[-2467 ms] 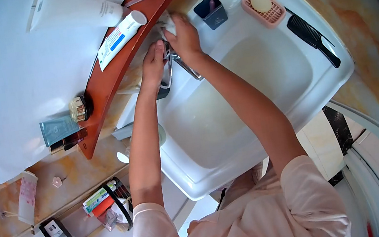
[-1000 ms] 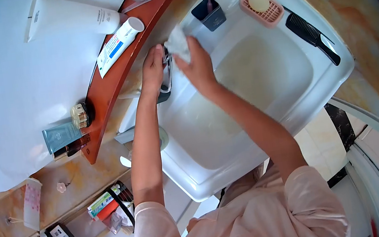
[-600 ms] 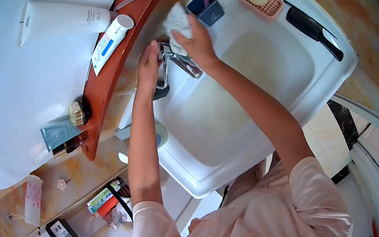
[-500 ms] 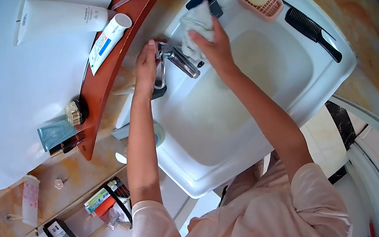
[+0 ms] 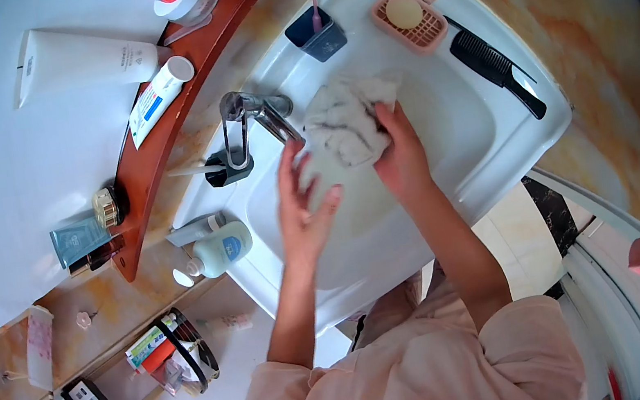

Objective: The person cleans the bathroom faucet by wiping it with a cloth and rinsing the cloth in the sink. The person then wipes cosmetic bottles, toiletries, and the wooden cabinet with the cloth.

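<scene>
A white cloth (image 5: 346, 123), bunched and wet-looking, hangs over the basin of the white sink (image 5: 280, 264). My right hand (image 5: 402, 150) grips its right side between thumb and fingers. To the left, my left hand (image 5: 303, 207) is held over the basin with its fingers spread, apart from the cloth and holding nothing. Just beyond its fingertips is the spout of the chrome faucet (image 5: 262, 113), whose looped handle points toward the wall. Cloudy water (image 5: 366, 201) lies in the basin below both hands.
On the sink's rim stand a dark cup (image 5: 316, 35) with a pink toothbrush, a pink soap dish (image 5: 427, 33), a black comb (image 5: 494, 66) and a pump bottle (image 5: 221, 249). A red-brown shelf (image 5: 179, 117) with tubes and jars runs along the left.
My left hand has left the faucet and come down over the basin, its fingers opening. My right hand has brought the cloth from near the cup to above the water. The view has shifted.
</scene>
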